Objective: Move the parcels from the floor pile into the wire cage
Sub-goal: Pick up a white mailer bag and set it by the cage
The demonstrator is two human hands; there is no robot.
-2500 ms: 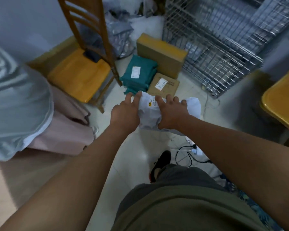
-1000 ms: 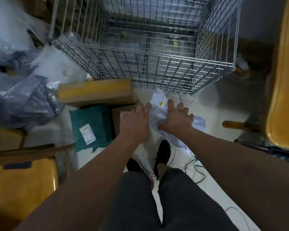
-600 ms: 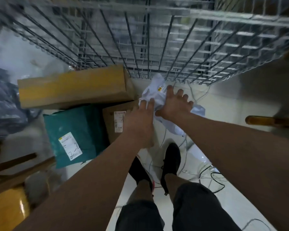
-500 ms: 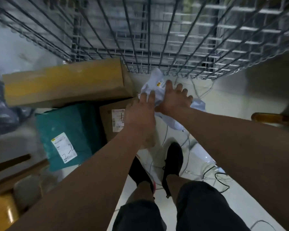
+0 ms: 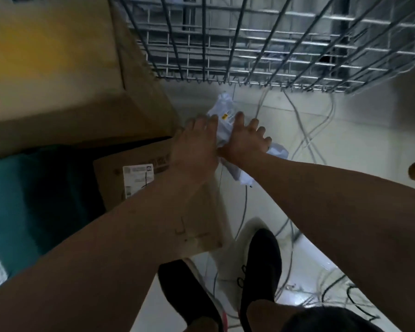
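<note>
One half-hidden parcel (image 5: pixel 222 104), left hand (image 5: pixel 197 149), right hand (image 5: pixel 246 141)

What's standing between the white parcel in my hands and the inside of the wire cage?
The near wall of the wire cage stands between them, just ahead of the white parcel that the left hand and right hand hold. It likely has to go over that wall, whose top is out of view.
</note>
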